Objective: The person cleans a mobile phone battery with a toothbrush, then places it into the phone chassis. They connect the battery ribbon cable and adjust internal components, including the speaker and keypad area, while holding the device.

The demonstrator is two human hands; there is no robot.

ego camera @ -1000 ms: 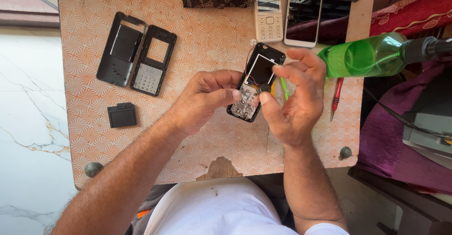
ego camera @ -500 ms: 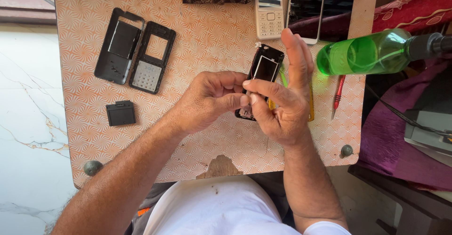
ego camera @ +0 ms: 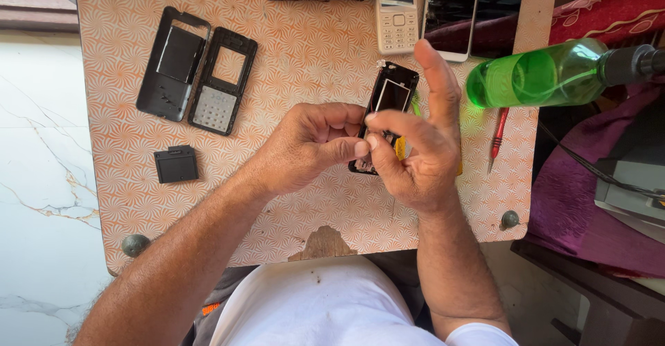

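A small opened phone body [ego camera: 392, 96], black with a dark screen, lies on the patterned table [ego camera: 312, 55] at the middle. My left hand [ego camera: 308, 145] pinches its lower end with thumb and fingers. My right hand [ego camera: 415, 145] pinches the same end from the right, index finger stretched up beside the screen. A yellow tool handle [ego camera: 400, 148] shows between the right fingers. The phone's lower half is hidden behind both hands.
Two black phone covers [ego camera: 197, 72] lie at the upper left, a small black battery [ego camera: 175, 164] below them. A white keypad phone [ego camera: 396, 10] and a smartphone [ego camera: 450, 13] lie at the far edge. A green bottle [ego camera: 533, 76] and a red pen [ego camera: 499, 131] are at the right.
My right hand has swung over the phone's lower end, thumb and finger now pinching it, with the index finger raised. The circuit board seen earlier is now hidden.
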